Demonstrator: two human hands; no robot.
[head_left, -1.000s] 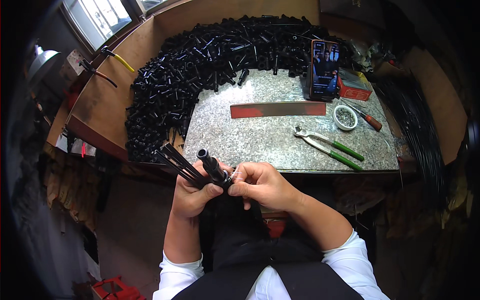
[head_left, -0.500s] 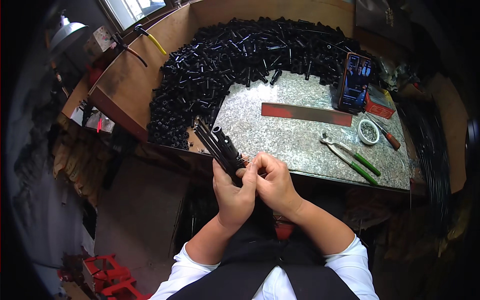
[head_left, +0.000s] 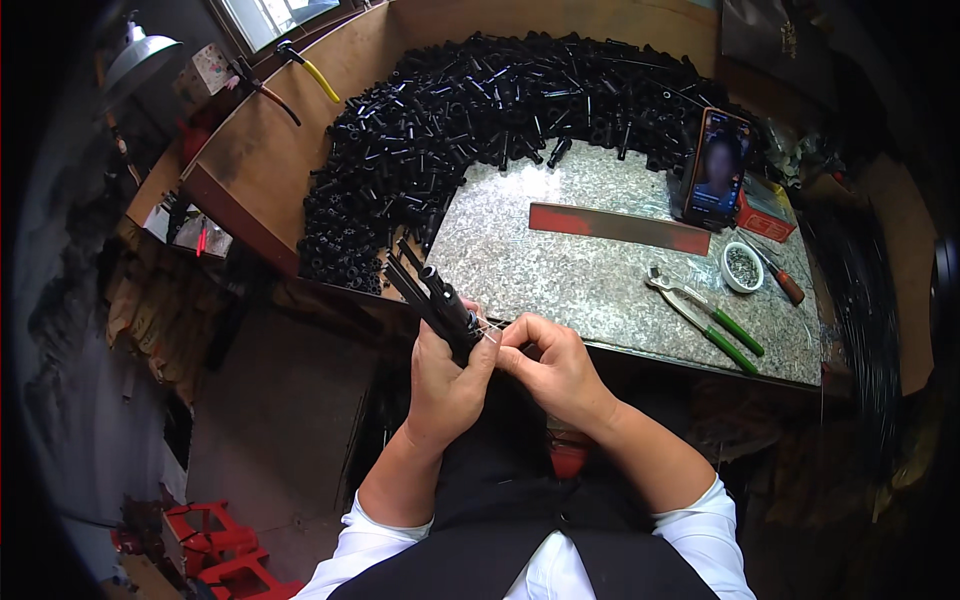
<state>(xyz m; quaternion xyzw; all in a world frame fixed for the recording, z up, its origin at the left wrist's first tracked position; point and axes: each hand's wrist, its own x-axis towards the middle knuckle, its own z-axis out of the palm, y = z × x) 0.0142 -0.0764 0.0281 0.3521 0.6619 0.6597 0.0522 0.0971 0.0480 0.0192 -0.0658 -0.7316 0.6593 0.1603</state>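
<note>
My left hand [head_left: 447,385] is wrapped around a bundle of black rods and tubes [head_left: 437,300], which tilts up and to the left near the table's front edge. One thicker tube in it shows an open round end. Thin shiny wires [head_left: 489,326] stick out of the bundle's right side, between my hands. Close beside them, my right hand [head_left: 560,375] is closed in a pinch on a fine wire, its fingertips by my left thumb. The bundle's lower end is hidden behind my left hand.
A large heap of black tubular parts [head_left: 480,110] fills the back and left of the speckled tabletop [head_left: 570,290]. On it lie a red-and-dark flat bar [head_left: 620,228], green-handled pliers [head_left: 712,320], a white bowl of small metal pieces [head_left: 741,268], a screwdriver [head_left: 788,288] and a propped phone [head_left: 716,165].
Both hands have shifted slightly down and left with the bundle. My right fingertips have drawn a little away from it, and more of the thin wires shows between my hands.
</note>
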